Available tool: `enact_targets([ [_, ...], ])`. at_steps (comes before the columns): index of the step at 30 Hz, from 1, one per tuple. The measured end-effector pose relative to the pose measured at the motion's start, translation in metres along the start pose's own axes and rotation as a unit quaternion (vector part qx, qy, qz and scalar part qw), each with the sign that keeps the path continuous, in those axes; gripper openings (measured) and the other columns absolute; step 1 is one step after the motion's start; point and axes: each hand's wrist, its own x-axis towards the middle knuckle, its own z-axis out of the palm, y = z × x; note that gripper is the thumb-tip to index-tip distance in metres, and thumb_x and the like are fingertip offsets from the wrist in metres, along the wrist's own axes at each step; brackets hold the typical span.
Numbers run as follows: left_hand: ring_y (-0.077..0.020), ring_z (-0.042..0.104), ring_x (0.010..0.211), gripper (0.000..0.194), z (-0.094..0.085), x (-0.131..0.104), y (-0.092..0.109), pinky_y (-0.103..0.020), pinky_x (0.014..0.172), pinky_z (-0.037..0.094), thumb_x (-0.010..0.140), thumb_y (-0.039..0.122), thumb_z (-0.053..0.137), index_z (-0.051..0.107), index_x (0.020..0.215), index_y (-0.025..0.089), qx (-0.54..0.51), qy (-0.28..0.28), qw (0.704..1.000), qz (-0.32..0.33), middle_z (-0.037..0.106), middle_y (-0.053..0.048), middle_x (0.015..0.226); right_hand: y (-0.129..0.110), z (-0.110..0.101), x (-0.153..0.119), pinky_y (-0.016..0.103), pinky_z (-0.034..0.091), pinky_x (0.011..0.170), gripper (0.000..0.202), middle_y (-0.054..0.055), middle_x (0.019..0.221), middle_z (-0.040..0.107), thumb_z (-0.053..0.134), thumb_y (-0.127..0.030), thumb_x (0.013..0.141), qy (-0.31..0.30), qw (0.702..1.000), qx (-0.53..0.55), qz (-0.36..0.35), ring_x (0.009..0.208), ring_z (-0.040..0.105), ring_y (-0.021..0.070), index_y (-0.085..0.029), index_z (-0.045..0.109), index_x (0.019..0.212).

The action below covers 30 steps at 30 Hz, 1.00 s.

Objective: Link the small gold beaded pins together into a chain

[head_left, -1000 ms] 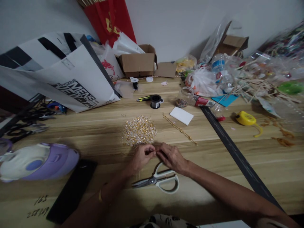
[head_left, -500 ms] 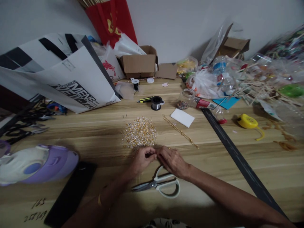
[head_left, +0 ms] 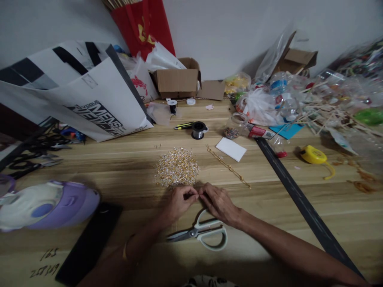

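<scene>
My left hand (head_left: 181,200) is closed, thumb and forefinger pinched together just below a heap of small gold and clear beads (head_left: 177,166). Facing it, my right hand (head_left: 218,202) is also pinched, its fingertips almost meeting those of the left. Whatever lies between the fingertips is too small to make out. Under the right hand lie scissors with pale handles (head_left: 213,236), their blades pointing left. A gold bead chain (head_left: 229,166) rests on the wooden table up and to the right of my hands.
Beyond the beads stand a wire spool (head_left: 198,130) and a jar of beads (head_left: 235,126). A white card (head_left: 231,149), a dark metal strip (head_left: 299,199) and a yellow tape measure (head_left: 313,154) lie rightward. At left are a purple-white bottle (head_left: 62,204) and a black phone-like slab (head_left: 89,243).
My right hand's fingertips have drawn slightly apart from the left's, to the right. The left hand keeps its pinch. The whole view has shifted very slightly.
</scene>
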Motion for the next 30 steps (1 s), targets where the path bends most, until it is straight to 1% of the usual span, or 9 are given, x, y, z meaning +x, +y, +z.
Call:
enact_targets([
  [4,-0.0131,0.056,0.063,0.011,-0.0006,-0.0008,0.0017,-0.023,0.062,0.042,0.074,0.021,0.058,0.065,0.068,0.014,0.024,-0.005,1.0,-0.005,0.064,-0.002,0.066,-0.0003,-0.0011,0.0004,0.025,0.041,0.061,0.009,0.004,0.079,0.059,0.04,-0.019,0.093,-0.002,1.0,0.028,0.014,0.066,0.055,0.0152,-0.019,0.049,0.091],
  [6,-0.0129,0.055,0.063,0.011,-0.0009,-0.0005,0.002,-0.022,0.061,0.042,0.074,0.021,0.058,0.064,0.068,0.014,0.014,-0.005,1.0,-0.005,0.064,-0.002,0.065,-0.0008,-0.002,0.001,0.024,0.041,0.061,0.008,0.003,0.077,0.058,0.041,-0.019,0.092,0.001,0.999,0.043,0.022,0.065,0.055,0.0148,-0.019,0.049,0.089],
  [10,-0.0121,0.054,0.061,0.012,-0.0019,0.0007,0.0018,-0.021,0.059,0.041,0.073,0.024,0.06,0.063,0.068,0.013,-0.029,-0.023,0.999,-0.014,0.062,-0.002,0.064,-0.0021,-0.0037,0.0021,0.024,0.041,0.061,0.007,0.003,0.076,0.058,0.043,-0.019,0.091,0.008,0.997,0.073,0.032,0.065,0.054,0.0146,-0.019,0.049,0.088],
  [14,-0.0112,0.052,0.06,0.014,-0.0028,0.0017,0.0016,-0.021,0.057,0.04,0.072,0.025,0.061,0.063,0.067,0.012,-0.064,-0.028,0.997,-0.019,0.06,-0.001,0.063,-0.0039,-0.005,0.0032,0.024,0.041,0.06,0.009,0.002,0.073,0.057,0.044,-0.02,0.091,0.012,0.996,0.084,0.041,0.063,0.054,0.0141,-0.019,0.05,0.085],
  [19,-0.0103,0.051,0.058,0.014,-0.0047,0.0018,0.0034,-0.02,0.056,0.04,0.073,0.025,0.06,0.062,0.067,0.012,-0.067,-0.031,0.997,-0.017,0.059,0.0,0.06,-0.0059,-0.0055,0.0043,0.022,0.041,0.056,0.013,0.002,0.07,0.057,0.044,-0.023,0.091,0.028,0.994,0.102,0.039,0.06,0.053,0.0131,-0.018,0.052,0.083],
  [22,-0.0099,0.051,0.057,0.015,-0.006,0.002,0.004,-0.02,0.055,0.041,0.074,0.025,0.06,0.063,0.068,0.012,-0.065,-0.031,0.997,-0.015,0.059,0.0,0.06,-0.0058,-0.0056,0.004,0.022,0.041,0.057,0.014,0.002,0.069,0.057,0.045,-0.024,0.091,0.031,0.992,0.111,0.055,0.06,0.053,0.013,-0.018,0.053,0.081],
  [26,-0.0103,0.051,0.058,0.017,-0.0058,0.0029,0.0011,-0.021,0.056,0.042,0.073,0.027,0.062,0.062,0.067,0.012,-0.081,-0.03,0.996,-0.014,0.059,-0.001,0.061,-0.0058,-0.0058,0.0035,0.022,0.043,0.057,0.014,0.002,0.068,0.057,0.046,-0.025,0.09,0.036,0.986,0.143,0.079,0.06,0.054,0.0127,-0.018,0.054,0.081],
  [30,-0.0104,0.052,0.058,0.019,-0.0042,0.0037,-0.0033,-0.022,0.057,0.042,0.072,0.029,0.063,0.061,0.067,0.012,-0.099,-0.021,0.995,-0.019,0.058,-0.001,0.061,-0.0062,-0.0051,0.0028,0.021,0.042,0.056,0.013,0.001,0.066,0.057,0.048,-0.023,0.088,0.043,0.983,0.159,0.084,0.058,0.052,0.0121,-0.018,0.054,0.078],
])
